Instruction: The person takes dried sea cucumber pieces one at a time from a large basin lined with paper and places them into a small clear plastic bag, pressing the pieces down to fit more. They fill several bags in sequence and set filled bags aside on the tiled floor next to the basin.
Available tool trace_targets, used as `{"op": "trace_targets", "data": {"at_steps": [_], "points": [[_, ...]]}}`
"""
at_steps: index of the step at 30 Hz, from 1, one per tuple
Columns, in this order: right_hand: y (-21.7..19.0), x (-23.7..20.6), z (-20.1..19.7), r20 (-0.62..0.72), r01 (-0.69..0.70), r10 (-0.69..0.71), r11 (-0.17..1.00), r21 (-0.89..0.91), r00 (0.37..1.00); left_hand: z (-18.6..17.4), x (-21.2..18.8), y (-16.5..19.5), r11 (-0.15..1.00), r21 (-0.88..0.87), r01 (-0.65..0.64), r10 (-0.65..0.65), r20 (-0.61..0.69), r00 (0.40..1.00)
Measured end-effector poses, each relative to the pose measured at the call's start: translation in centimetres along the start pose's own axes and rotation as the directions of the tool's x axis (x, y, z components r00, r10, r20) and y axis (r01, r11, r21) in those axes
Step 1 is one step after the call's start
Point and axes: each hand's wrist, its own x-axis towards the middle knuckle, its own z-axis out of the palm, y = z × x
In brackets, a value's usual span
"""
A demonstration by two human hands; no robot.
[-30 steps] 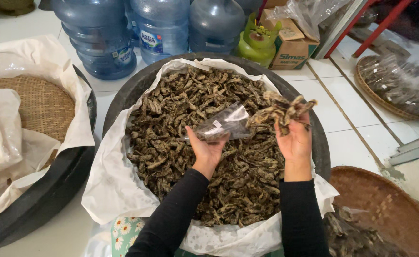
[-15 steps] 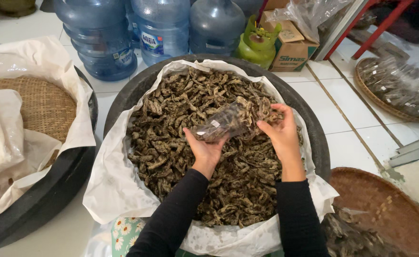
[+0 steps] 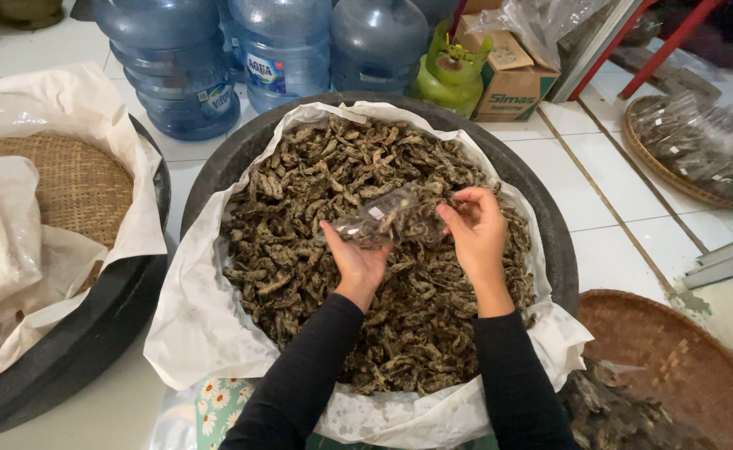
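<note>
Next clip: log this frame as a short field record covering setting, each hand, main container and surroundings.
setting: tiled floor, seen from above
left hand: holds a small clear plastic bag partly filled with dark dried pieces
right hand: fingers at the bag's open end
main container: large black basin lined with white paper, heaped with dark dried pieces
left of it: second black basin with a woven tray inside
behind: blue water jugs, green gas cylinder, cardboard box
right: woven trays, one holding filled bags
</note>
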Motion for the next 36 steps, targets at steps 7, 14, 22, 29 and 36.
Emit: {"op": "trace_targets", "data": {"at_steps": [7,14,22,29,36], "points": [[-1.1,-0.5,0.7,-0.349,0.433,-0.393,0.900,0.043,0.851,0.6,-0.2,0.5,0.996,-0.085,0.002,-0.007,-0.049,0.999],[-3.0,-1.2,2.1,0.179,0.678,-0.681,0.592,-0.435,0.710,1.0,-0.1,1.0,0.999,0.028,0.041,-0.042,0.014,0.999],[-4.4,-2.3,2.8,0.330,0.810,-0.751,0.450,-0.377,0.571,-0.9,3.1,4.6,0.998,0.026,-0.055,0.054,0.061,0.997],[-2.9,-3.1,5.3,0.286,0.605,-0.538,0.637,-0.477,0.793,-0.5,1.9,3.4,0.992,-0.105,-0.073,0.097,0.250,0.963],[-1.6,-1.6,4.1,0.588,0.300,-0.134,0.934,-0.195,0.798,0.4,1.7,3.5,0.984,0.156,0.083,-0.073,-0.067,0.995]]}}
